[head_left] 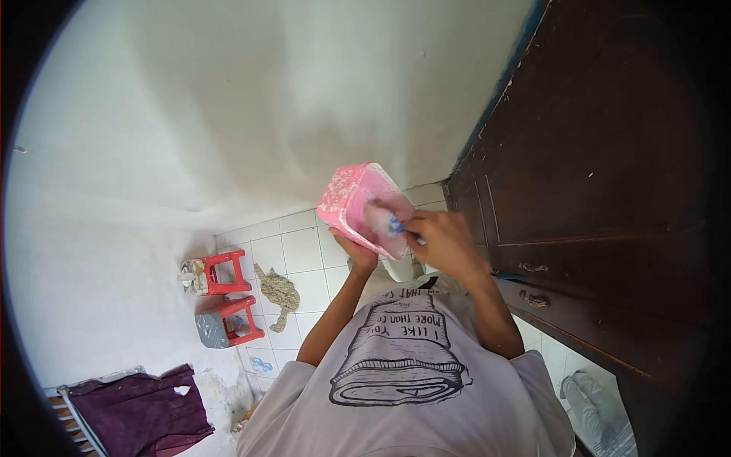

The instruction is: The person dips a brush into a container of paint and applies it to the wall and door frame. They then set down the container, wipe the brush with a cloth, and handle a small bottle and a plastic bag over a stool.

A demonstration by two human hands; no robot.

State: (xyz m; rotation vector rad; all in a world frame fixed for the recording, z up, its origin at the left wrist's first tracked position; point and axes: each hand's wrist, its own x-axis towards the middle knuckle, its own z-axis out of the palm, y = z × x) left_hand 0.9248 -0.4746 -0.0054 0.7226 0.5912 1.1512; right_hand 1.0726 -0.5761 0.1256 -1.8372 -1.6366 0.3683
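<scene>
A pink plastic tub (340,199), spattered with white on its outside, is tilted with its mouth toward me. My left hand (358,253) supports it from below, fingers wrapped round its lower side. In my right hand (445,242) is a blue-handled paintbrush (395,224), gripped between closed fingers. Its pale head lies inside the tub and is blurred, so the bristles do not show clearly. Whitish material coats the tub's inner walls.
Two red stools (237,272) stand at the left, with a grey covered item (211,330) on one. A crumpled rag (277,295) lies on white floor tiles. Dark wooden furniture (586,175) flanks my right, a pale wall (228,99) is ahead, and a purple curtain (141,411) hangs lower left.
</scene>
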